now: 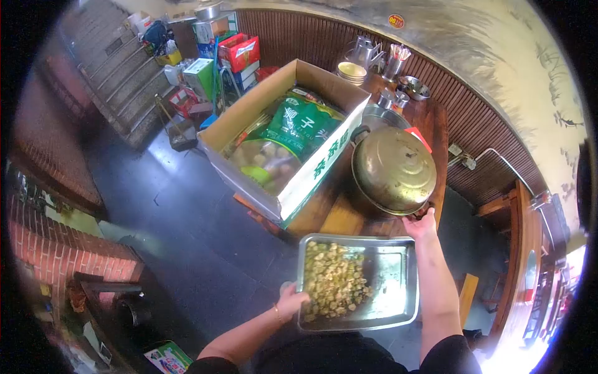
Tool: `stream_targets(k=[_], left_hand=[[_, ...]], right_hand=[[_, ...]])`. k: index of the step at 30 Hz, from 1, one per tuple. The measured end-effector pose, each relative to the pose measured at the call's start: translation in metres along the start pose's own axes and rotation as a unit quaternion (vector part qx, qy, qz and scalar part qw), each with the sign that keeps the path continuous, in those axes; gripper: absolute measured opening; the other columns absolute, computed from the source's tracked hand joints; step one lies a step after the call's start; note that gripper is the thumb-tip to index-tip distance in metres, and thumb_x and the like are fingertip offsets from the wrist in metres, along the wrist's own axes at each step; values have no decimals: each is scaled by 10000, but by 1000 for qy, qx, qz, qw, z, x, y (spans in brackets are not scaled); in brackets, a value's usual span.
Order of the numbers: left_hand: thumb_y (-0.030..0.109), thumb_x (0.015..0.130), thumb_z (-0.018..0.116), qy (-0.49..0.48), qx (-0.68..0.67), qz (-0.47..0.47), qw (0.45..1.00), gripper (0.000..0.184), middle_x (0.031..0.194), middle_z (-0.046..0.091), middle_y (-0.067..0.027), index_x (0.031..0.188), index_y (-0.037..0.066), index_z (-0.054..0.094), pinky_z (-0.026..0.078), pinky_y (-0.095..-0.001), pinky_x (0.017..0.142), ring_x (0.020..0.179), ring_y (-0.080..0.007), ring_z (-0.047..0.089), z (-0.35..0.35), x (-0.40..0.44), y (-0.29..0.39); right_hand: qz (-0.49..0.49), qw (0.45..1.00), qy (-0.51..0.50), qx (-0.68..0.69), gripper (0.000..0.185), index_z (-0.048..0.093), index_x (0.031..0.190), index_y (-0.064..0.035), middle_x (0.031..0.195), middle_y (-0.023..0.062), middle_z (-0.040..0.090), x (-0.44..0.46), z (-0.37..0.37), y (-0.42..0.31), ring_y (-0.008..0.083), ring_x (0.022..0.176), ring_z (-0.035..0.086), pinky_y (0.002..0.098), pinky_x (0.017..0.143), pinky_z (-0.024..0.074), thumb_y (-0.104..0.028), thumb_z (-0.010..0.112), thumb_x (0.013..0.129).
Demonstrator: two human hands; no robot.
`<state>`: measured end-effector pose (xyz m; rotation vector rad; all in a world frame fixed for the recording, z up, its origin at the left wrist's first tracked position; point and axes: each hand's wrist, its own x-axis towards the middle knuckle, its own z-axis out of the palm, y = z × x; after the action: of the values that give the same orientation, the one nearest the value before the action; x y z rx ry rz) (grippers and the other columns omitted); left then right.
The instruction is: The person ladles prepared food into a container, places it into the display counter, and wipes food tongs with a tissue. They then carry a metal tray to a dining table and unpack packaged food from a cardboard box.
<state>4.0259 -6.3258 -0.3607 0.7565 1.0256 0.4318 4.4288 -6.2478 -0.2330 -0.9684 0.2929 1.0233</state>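
My left hand is closed on the left rim of a metal tray. Small pale, yellowish-green chopped pieces of food are heaped on its left side; the right side is bare metal. My right hand reaches past the tray's far right corner and is closed around the near side handle of a large lidded metal pot. The pot stands on the wooden table with its domed lid on. Whether the tray also rests on the table edge or against my body, I cannot tell.
An open cardboard box with green food bags takes up the table's left side. Behind the pot stand stacked bowls, a metal jug and a chopstick holder. Stairs and stacked cartons lie beyond.
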Motion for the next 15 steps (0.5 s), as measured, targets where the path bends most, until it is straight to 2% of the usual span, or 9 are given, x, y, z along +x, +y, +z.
stream_targets(k=[5,6,9,10,11,12,13,14,15], left_hand=[[8,730,610,-14,-81,14,996,332,782,583,3,1060,39,594,382,-240,587,665,-84,499,70,54,-10],[10,727,610,-13,-107,-12,994,342,804,587,-1,1067,46,595,386,-248,597,687,-88,502,82,67,-21],[14,731,613,24,-92,3,995,394,823,581,4,1122,63,597,411,-264,640,729,-98,509,129,80,-15],[22,743,614,36,-91,11,995,401,817,582,4,1141,69,593,418,-260,621,709,-94,512,139,93,-26],[30,754,615,48,-90,19,995,409,811,584,3,1159,75,589,426,-256,602,688,-91,516,148,97,-26],[46,784,609,50,-91,11,995,396,800,588,-1,1177,78,580,420,-236,521,607,-76,508,156,99,-27],[72,782,641,61,-109,-27,992,282,809,594,9,1061,52,599,404,-235,536,635,-76,492,162,99,-29],[99,796,650,80,-124,-8,989,274,799,594,5,1061,50,599,398,-232,519,620,-75,492,171,103,-33],[127,810,659,98,-138,10,985,270,788,595,2,1062,48,599,392,-228,502,606,-74,492,180,101,-26]], right_hand=[[14,997,17,-77,645,407,1364,-96,1364,122,466,17,-1,-21,287,1272,420,495,1019,379,-549,249,933],[17,995,20,-94,666,398,1368,-92,1364,126,462,19,-1,-24,287,1269,422,487,1016,384,-570,246,929],[34,989,-8,-144,734,371,1381,-80,1365,139,451,33,-5,-37,288,1260,428,464,1006,398,-632,240,916],[47,984,-63,-159,773,368,1379,-102,1357,127,441,48,-15,-44,304,1217,447,498,976,407,-686,226,894],[39,980,-24,-195,763,372,1378,-111,1349,127,443,50,-12,-47,308,1199,451,507,965,410,-684,224,897],[30,973,16,-229,752,376,1376,-120,1341,126,446,52,-9,-52,311,1182,454,515,953,412,-681,221,900],[21,963,55,-261,742,379,1375,-129,1333,126,448,53,-6,-56,315,1164,458,523,942,414,-679,218,903],[23,956,60,-288,712,408,1342,-149,1235,110,500,54,-5,-61,312,997,518,524,875,436,-679,219,906],[25,956,39,-289,723,421,1326,-154,1198,99,512,69,-16,-67,300,949,526,519,852,439,-700,236,890]])
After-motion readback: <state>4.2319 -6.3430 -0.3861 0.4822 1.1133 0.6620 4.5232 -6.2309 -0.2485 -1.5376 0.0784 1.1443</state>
